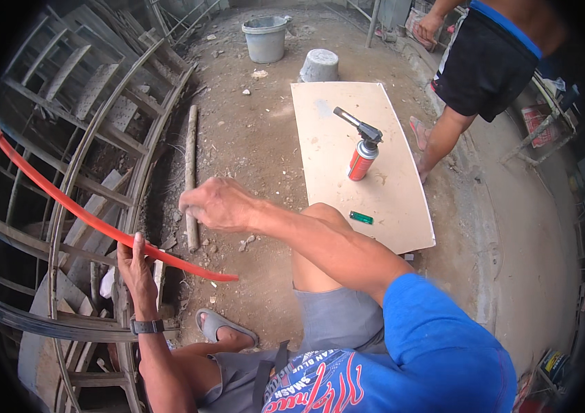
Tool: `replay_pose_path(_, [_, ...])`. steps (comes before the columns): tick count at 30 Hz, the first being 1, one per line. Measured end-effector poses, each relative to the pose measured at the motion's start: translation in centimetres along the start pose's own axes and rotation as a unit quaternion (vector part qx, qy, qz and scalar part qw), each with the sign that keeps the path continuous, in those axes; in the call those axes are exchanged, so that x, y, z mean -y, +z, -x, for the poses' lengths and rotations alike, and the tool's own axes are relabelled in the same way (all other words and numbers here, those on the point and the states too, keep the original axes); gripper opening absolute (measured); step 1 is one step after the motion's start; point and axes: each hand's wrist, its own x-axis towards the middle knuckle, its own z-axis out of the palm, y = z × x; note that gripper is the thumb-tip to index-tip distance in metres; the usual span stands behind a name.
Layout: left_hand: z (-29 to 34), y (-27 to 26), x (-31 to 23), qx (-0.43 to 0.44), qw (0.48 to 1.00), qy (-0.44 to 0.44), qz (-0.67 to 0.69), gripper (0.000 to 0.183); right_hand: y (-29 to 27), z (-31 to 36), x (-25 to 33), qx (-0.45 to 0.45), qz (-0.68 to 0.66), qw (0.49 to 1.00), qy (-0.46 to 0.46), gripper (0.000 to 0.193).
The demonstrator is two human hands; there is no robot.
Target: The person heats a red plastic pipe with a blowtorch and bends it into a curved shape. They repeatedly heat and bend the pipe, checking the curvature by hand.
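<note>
My left hand is closed around a long orange-red plastic pipe, thumb up against it. The pipe slants down from the far left, with a wider end at the upper left and a tapered or flattened end near my knees. Over the ground, right of the pipe and apart from it, my right hand is curled closed. Its inner side is hidden, so I cannot see whether anything small is in it. A blowtorch head on a red gas canister stands on a pale board. Nearer me on the board lies a green lighter.
Wooden and metal frames crowd the left side. A wooden pole lies on the dirt. Farther off are a grey bucket and an upturned container. Another person in black shorts stands beyond the board's right edge.
</note>
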Motion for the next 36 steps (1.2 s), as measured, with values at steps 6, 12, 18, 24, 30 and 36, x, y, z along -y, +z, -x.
replay_pose_path(6, [-2.5,4.0,5.0,-0.077,0.996,0.004,0.051,0.033,-6.9,17.0,1.5,-0.477,-0.157,0.86,0.093,0.015])
replay_pose_path(12, [-1.9,5.8,18.4,-0.1,0.99,-0.082,0.049,0.038,1.5,44.1,-4.6,-0.297,-0.012,0.789,0.537,0.034])
replay_pose_path(18, [4.4,9.8,25.6,-0.07,0.981,-0.18,0.025,0.037,8.4,50.4,1.0,-0.305,-0.544,0.461,0.631,0.059])
replay_pose_path(24, [8.5,9.8,31.1,-0.052,0.97,-0.196,-0.133,0.038,4.6,46.9,-1.2,-0.362,-0.527,0.488,0.594,0.049])
replay_pose_path(30, [10.9,12.0,30.9,-0.004,0.958,-0.185,-0.218,0.041,-3.7,42.1,-5.1,-0.116,-0.113,0.777,0.608,0.025])
replay_pose_path(36, [12.6,13.3,32.3,0.026,0.951,-0.171,-0.257,0.037,-7.0,35.7,-15.8,-0.136,0.253,0.87,0.4,0.027])
